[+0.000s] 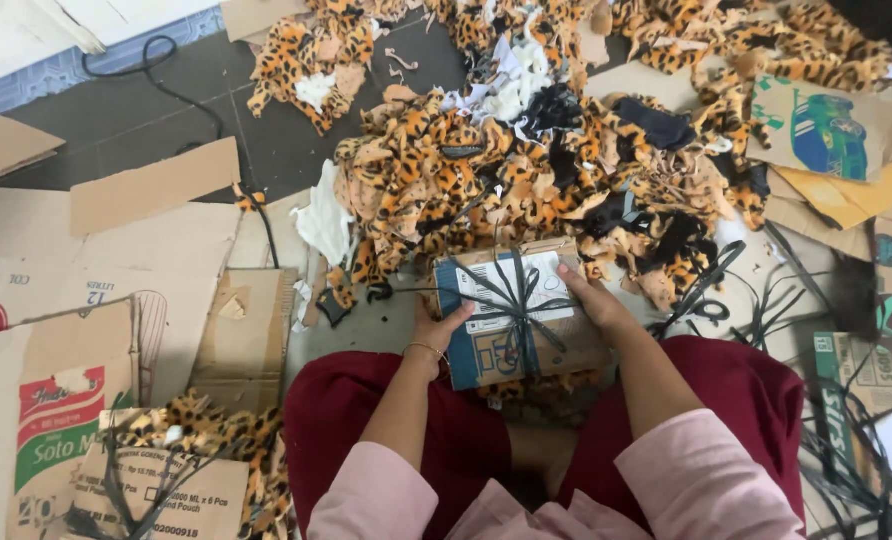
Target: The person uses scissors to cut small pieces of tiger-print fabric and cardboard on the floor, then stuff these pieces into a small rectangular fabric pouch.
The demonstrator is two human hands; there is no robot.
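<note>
I sit on the floor with a small bundle [519, 318] in front of my knees. It is a flat stack, with cardboard on top and black strap [514, 300] crossed over it. A bit of spotted cloth peeks out under it, so I think the card is there to keep the cloth pieces flat and the strap to keep them together.

My left hand [436, 335] is on the left side of the bundle. The thumb is up on the top edge and the fingers go under or behind, so I cannot see them. It looks like a loose hold that keeps the bundle from sliding.

My right hand [588, 298] lies on the top right part. The fingers are close together and press down flat near the strap. They pinch nothing that I can see.

Both arms reach forward, with elbows bent by my red legs [366, 420].

A big heap of spotted cloth [486, 170] is just behind the bundle. Flat boxes [116, 260] lie at the left. Loose straps [766, 300] lie at the right.
</note>
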